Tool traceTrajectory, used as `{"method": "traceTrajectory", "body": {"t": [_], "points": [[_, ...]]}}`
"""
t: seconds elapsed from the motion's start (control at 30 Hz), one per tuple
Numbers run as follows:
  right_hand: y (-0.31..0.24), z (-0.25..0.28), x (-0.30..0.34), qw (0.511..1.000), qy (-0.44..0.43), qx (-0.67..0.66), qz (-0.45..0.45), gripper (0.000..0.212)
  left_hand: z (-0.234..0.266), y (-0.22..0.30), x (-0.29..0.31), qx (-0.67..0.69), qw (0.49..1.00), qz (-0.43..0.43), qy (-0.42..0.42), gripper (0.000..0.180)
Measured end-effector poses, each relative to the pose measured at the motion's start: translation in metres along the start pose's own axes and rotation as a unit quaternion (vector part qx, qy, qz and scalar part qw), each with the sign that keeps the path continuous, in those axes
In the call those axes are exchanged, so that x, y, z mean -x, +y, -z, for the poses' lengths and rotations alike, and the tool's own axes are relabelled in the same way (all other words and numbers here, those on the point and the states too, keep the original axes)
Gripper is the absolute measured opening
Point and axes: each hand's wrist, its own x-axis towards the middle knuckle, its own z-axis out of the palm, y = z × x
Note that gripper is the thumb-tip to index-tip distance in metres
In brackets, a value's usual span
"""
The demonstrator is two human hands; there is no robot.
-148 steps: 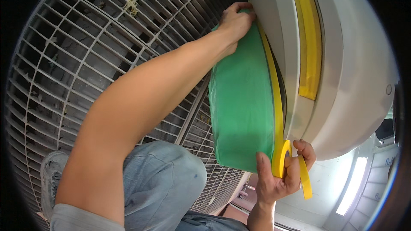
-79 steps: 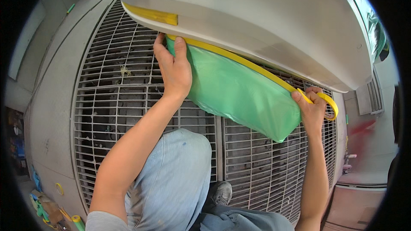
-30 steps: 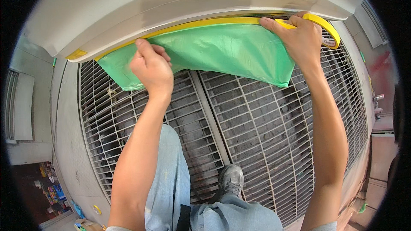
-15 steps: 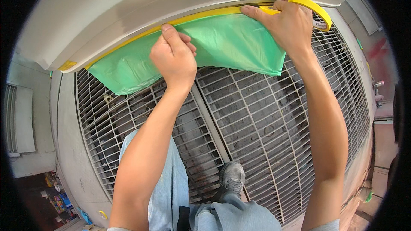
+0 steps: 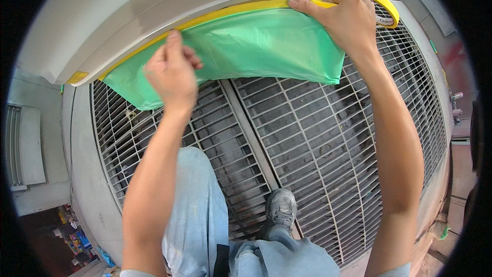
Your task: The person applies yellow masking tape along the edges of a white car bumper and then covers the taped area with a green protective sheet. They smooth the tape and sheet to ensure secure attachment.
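Both hands (image 5: 171, 72) on green film (image 5: 256, 46)

Head-worn fisheye view, looking steeply down, close over metal grating (image 5: 318, 138), single view

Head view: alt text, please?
Two bare hands press a yellow tape strip with green film along a white panel edge; left hand smooths it, right hand holds the roll. Metal grating lies below.

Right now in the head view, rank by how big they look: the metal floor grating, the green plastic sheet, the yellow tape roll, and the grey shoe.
1. Metal floor grating
2. Green plastic sheet
3 and 4. Yellow tape roll and grey shoe: similar, and the roll is nearer the camera, so unranked.
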Motion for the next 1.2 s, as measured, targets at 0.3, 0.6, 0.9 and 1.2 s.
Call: {"method": "traceTrajectory", "body": {"t": [0.3,0.6,0.9,1.2], "points": [[0.002,-0.001,-0.001,0.998,-0.033,-0.045,-0.028,0.089,0.059,-0.004,-0.017,-0.008,1.000,0.007,0.023,0.053],[0.001,-0.003,-0.002,0.993,-0.072,-0.061,-0.075,0.087,-0.010,0.004,0.005,0.029,0.999,-0.009,0.043,0.060],[0.001,-0.001,-0.001,0.999,-0.006,-0.042,-0.028,0.085,-0.068,0.011,0.017,0.054,0.998,0.000,-0.037,0.057],[0.010,0.003,0.014,0.994,0.084,-0.054,0.046,0.083,-0.052,0.008,0.012,0.015,0.999,0.010,-0.026,0.064]]}}
